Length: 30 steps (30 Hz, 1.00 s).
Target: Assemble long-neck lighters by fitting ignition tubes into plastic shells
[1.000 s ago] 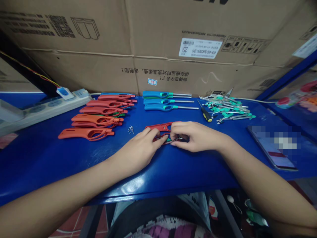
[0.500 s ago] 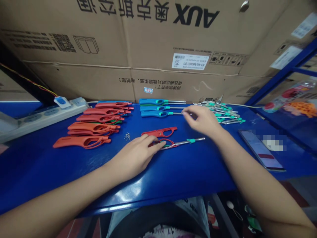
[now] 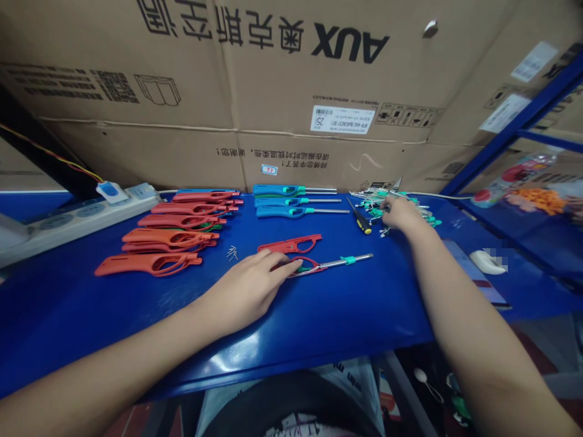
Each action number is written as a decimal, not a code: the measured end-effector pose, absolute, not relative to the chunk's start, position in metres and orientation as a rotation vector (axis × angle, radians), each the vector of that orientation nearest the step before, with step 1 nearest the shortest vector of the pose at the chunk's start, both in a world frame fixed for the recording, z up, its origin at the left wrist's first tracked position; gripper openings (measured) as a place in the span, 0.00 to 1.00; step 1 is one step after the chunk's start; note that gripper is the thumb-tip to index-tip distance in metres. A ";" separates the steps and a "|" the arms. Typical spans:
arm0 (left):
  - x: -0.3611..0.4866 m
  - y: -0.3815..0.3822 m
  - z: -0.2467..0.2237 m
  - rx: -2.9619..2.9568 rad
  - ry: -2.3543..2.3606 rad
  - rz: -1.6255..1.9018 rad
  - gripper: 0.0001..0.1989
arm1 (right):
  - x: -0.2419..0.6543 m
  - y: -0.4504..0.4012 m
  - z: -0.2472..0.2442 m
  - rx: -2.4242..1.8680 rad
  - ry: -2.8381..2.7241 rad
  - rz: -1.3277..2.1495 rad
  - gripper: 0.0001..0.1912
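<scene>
Blue table (image 3: 191, 340), middle: my left hand (image 3: 249, 285), fingers bent, presses down the red lighter (image 3: 310, 267). Right of center, my right hand (image 3: 403, 213) curls at the silver sticks (image 3: 378, 197); I can't tell its grip.

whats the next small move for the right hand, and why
Probably to pinch one piece from the pile of silver metal and mint-green plastic parts: the right hand is at it, while the left hand rests on the red plastic handle half with the silver metal rod.

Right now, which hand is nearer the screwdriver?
The right hand, just right of the screwdriver, at the teal-and-silver pile. The left hand is farther, leftward and closer in.
</scene>
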<state>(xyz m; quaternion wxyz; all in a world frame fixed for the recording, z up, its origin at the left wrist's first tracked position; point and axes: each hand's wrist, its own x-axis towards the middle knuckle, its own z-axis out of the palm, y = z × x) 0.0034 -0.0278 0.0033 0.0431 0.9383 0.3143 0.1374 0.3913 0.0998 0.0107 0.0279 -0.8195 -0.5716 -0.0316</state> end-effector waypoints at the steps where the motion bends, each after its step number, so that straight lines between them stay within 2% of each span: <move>1: 0.003 -0.028 0.003 2.865 0.956 0.431 0.22 | 0.391 0.100 0.010 -2.531 -1.757 -0.097 0.24; 16: 0.002 -0.026 0.001 2.801 0.911 0.513 0.21 | 0.397 0.103 0.008 -2.379 -1.822 -0.102 0.24; 21: 0.003 -0.026 0.000 2.782 0.913 0.524 0.21 | 0.396 0.100 0.006 -2.308 -1.837 -0.170 0.16; 24: 0.003 -0.028 0.001 2.690 0.964 0.556 0.21 | 0.392 0.096 0.010 -2.219 -1.838 -0.243 0.15; 27: 0.005 -0.031 0.005 2.560 1.042 0.662 0.21 | 0.379 0.093 0.019 -2.029 -1.845 -0.270 0.14; 30: 0.006 -0.032 0.009 2.476 1.098 0.777 0.20 | 0.348 0.085 0.027 -1.607 -1.882 -0.080 0.09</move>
